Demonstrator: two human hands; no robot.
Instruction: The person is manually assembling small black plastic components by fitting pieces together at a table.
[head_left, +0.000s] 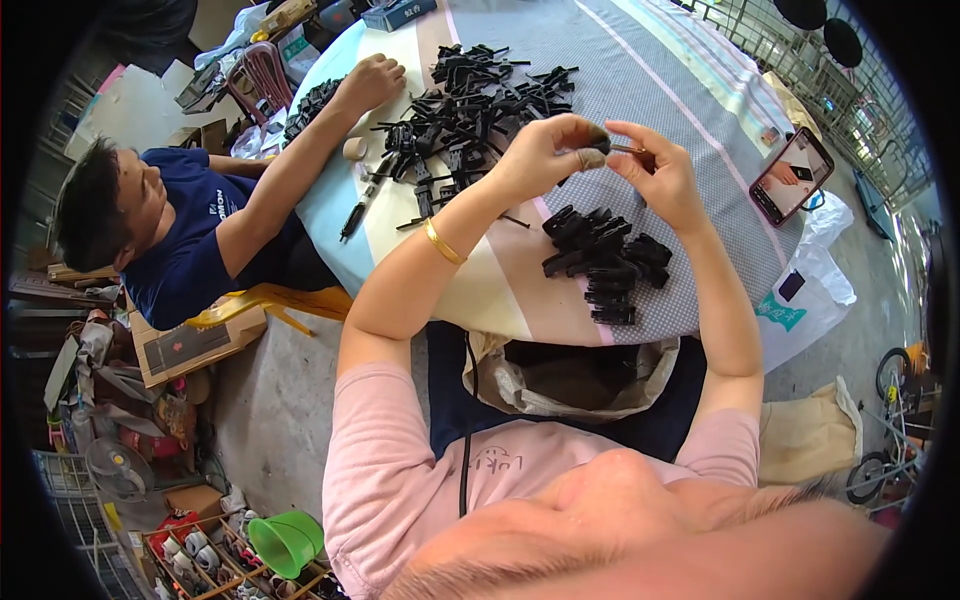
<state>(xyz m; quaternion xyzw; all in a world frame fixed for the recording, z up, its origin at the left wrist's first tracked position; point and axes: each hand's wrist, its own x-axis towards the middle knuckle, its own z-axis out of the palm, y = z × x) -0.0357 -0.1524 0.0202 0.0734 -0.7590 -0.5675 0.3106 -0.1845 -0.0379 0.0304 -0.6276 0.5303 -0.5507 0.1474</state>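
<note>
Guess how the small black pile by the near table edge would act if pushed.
The small black pile would probably spread apart, since its pieces look separate and unevenly heaped. The pieces themselves seem likely to be stiff, judging by their straight outlines.

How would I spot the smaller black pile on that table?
Start at the cloth-covered table, at its edge nearest the camera wearer. Just left of the wearer's right forearm sits a small pile of black pieces. Unlike the larger, sprawling heap farther left, it is compact, its nearest pieces lined up in a row.

Clips (600,250), seemingly, on table (690,110)
</note>
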